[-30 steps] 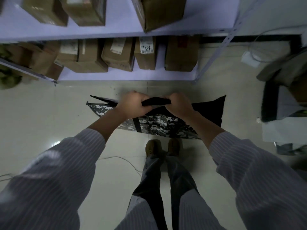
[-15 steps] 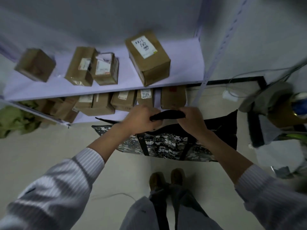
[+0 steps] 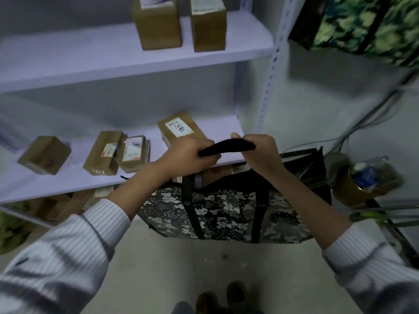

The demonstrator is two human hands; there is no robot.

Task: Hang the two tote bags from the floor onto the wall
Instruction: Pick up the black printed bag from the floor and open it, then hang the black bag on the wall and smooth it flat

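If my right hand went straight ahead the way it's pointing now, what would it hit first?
Probably the right end of the middle shelf board: your right hand, gripping the black strap of the tote bag, points toward it, just right of the labelled box. Depth is hard to judge.

Glossy camouflage tote bag [image 3: 226,214]; matt cardboard boxes [image 3: 156,26]

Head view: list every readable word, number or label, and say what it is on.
"7166", handwritten, seen rotated, uncertain: white label on the middle-shelf box.
Labels on the other boxes: too blurred to read.
Print on the tote bag: too small to read.
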